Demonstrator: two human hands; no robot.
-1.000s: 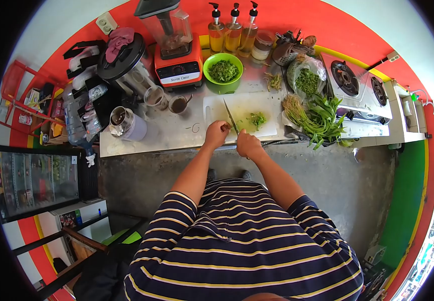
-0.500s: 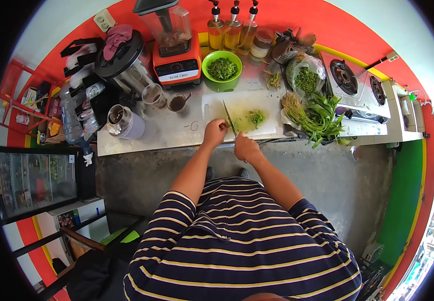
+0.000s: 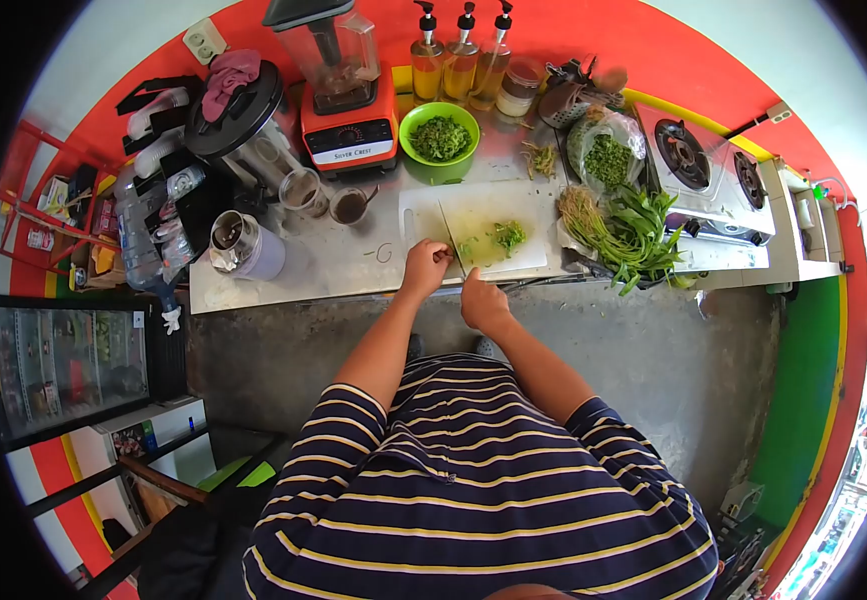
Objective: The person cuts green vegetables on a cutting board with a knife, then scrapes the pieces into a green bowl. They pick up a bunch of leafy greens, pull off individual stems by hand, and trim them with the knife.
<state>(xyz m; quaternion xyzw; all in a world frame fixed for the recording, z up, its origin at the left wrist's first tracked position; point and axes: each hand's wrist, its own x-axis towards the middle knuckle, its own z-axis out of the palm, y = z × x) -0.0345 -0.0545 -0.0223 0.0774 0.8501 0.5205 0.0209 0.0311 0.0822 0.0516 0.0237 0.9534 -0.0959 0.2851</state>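
Note:
My right hand point(image 3: 484, 301) is wrapped round the handle of a knife at the front edge of the white cutting board point(image 3: 420, 215). The thin knife blade point(image 3: 451, 232) points away from me over the board. Close to the blade's left side, my left hand point(image 3: 427, 267) has its fingers pressed together; whatever they pinch is too small to name. A small heap of chopped greens point(image 3: 508, 235) lies on the board to the right of the blade, with a few bits beside the knife.
Behind the board stand a green bowl of chopped greens point(image 3: 440, 138), a red blender point(image 3: 350, 130) and pump bottles point(image 3: 460, 60). Leafy stalks point(image 3: 633, 240), a plastic bag of greens point(image 3: 608, 158) and a stove point(image 3: 708, 170) are at right. Two cups point(image 3: 349, 206) and a metal-topped container point(image 3: 248, 247) are at left.
My right hand has moved slightly toward me and left with the knife. My left hand stays beside the blade. The whole view has shifted a little.

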